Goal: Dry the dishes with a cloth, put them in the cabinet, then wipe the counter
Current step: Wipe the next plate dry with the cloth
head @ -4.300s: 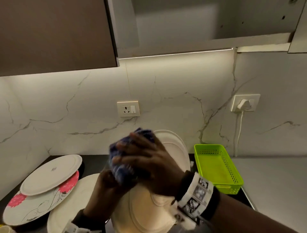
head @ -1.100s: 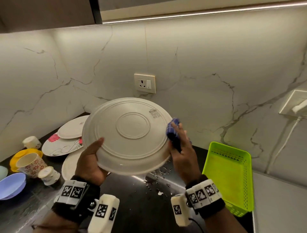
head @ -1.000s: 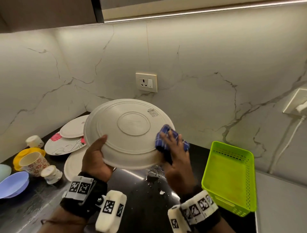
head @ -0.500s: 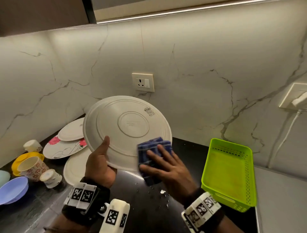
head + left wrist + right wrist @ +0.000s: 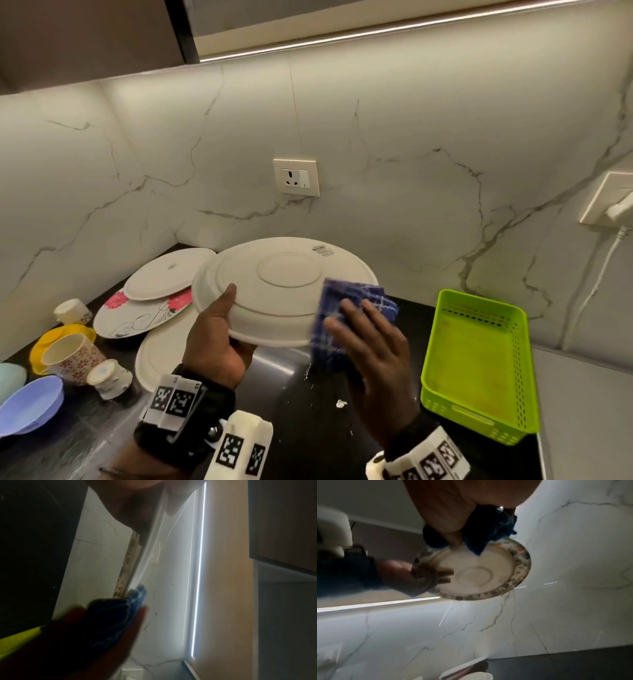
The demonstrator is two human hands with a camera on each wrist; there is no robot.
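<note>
Drying round cream plate (image 5: 284, 291), held bottom-up above black worktop (image 5: 318, 438). Left hand (image 5: 219, 339) grips its near-left rim, thumb on top. Right hand (image 5: 373, 346) presses folded blue checked cloth (image 5: 352, 308) to right rim, fingers spread flat over it, thumb underneath.

Progress, by my reckoning: early. Three more plates (image 5: 150, 301), floral cup (image 5: 72, 356), two small white cups, lilac bowl (image 5: 30, 404) wait at left; can't tell which are dried. Water drops on worktop, so wipe not done. Cabinet stowing pending.

Head view shows only plate's plain underside. Right wrist view shows its face w/ patterned border (image 5: 518, 577), and left fingers beneath. Left wrist view: plate edge-on, cloth wrapping rim.
</note>
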